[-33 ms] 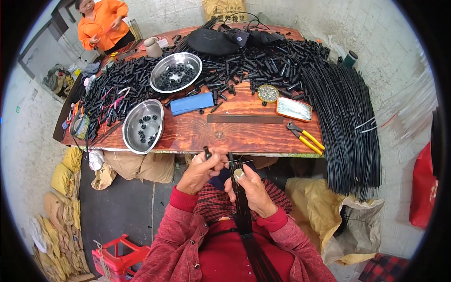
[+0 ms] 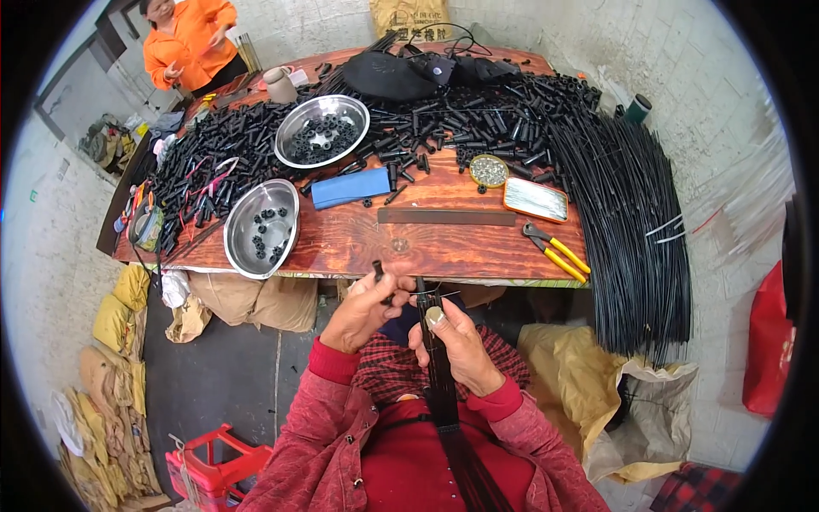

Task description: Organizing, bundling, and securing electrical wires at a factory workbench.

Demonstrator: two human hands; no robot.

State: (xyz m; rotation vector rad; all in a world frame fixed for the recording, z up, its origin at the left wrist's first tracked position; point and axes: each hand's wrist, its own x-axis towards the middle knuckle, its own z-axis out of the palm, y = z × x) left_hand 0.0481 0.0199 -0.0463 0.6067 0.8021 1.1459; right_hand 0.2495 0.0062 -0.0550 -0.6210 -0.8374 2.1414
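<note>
My left hand (image 2: pixel 357 314) is closed around a short black tube (image 2: pixel 378 271), whose end sticks up above the fingers. Just right of it, my right hand (image 2: pixel 467 352) grips a bundle of thin black rods or strands (image 2: pixel 442 401) that runs down over my lap. A pale round pad (image 2: pixel 434 316) covers the right thumb's tip. Across the top of the bundle lies a thin dark wire-like piece (image 2: pixel 445 294), its far tip pointing right. The fingertips of my left hand come close to the bundle's upper end; whether they touch it is hard to see.
Ahead is a wooden table (image 2: pixel 341 247) with heaped black tubes (image 2: pixel 239 136), two steel bowls (image 2: pixel 230 247), a blue block (image 2: pixel 350 188), a flat bar (image 2: pixel 445 217), small tins (image 2: pixel 537 213) and yellow-handled cutters (image 2: pixel 559 256). Long black rods (image 2: pixel 631 256) overhang its right edge. Someone in orange (image 2: pixel 189 43) stands beyond.
The black tube in my left hand has shifted up very slightly. My right hand and the bundle look unchanged. The person in orange has moved a hand a little.
</note>
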